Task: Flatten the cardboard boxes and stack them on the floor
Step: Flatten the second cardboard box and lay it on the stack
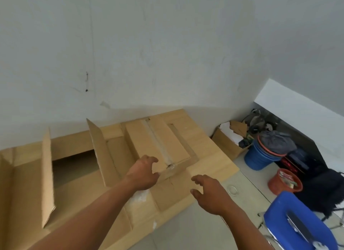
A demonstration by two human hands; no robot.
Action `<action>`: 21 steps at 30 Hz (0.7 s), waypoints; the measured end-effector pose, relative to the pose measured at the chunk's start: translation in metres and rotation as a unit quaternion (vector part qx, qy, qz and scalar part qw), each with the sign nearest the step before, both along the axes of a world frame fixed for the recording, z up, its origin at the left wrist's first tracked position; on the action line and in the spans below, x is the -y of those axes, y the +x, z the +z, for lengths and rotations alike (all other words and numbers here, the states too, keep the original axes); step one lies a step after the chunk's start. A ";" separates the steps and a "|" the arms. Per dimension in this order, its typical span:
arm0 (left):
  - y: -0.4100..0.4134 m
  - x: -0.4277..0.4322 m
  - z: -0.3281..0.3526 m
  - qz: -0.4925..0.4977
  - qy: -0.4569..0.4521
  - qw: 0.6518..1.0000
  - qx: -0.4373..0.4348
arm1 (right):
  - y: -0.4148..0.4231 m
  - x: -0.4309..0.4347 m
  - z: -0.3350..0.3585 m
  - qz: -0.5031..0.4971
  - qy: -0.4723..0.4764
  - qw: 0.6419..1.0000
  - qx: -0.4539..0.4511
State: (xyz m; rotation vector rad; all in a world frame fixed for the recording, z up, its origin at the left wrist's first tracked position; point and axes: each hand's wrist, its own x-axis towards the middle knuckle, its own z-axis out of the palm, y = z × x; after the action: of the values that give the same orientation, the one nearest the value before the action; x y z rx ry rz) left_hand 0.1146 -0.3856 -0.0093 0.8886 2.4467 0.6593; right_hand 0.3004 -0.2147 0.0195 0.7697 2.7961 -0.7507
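Open cardboard box (22, 184) and blue chair (297, 223) cut off by frame edges.

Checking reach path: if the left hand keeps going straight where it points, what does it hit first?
Probably the near end of the taped cardboard box; the left hand is open just short of it, though depth is unclear.

Left hand (144, 172) and right hand (208, 192) open above taped cardboard box (158, 143), flattened cardboard (208, 147) beneath
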 end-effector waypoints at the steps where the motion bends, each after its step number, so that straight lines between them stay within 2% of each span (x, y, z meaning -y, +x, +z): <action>1: -0.011 -0.013 -0.003 0.003 -0.019 1.000 0.000 | -0.011 -0.013 -0.001 0.001 0.004 1.000 -0.007; 4: -0.034 -0.044 -0.011 0.026 -0.079 0.996 -0.019 | -0.044 -0.040 -0.006 0.007 -0.001 0.999 -0.032; 7: -0.055 -0.071 -0.021 0.046 -0.120 0.991 -0.044 | -0.083 -0.064 -0.017 0.056 -0.006 0.998 -0.028; 14: -0.084 -0.128 -0.045 0.082 -0.191 0.978 -0.017 | -0.169 -0.113 -0.047 0.173 0.005 0.985 0.008; 21: -0.092 -0.161 -0.049 0.151 -0.229 0.962 -0.005 | -0.215 -0.147 -0.070 0.305 0.014 0.951 0.047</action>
State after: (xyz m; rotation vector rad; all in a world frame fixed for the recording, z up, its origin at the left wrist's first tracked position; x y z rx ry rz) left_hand 0.0224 -0.2249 -0.0587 0.3413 2.6066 0.1609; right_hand 0.0856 -0.0673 -0.0508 -0.0770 2.7146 -0.5362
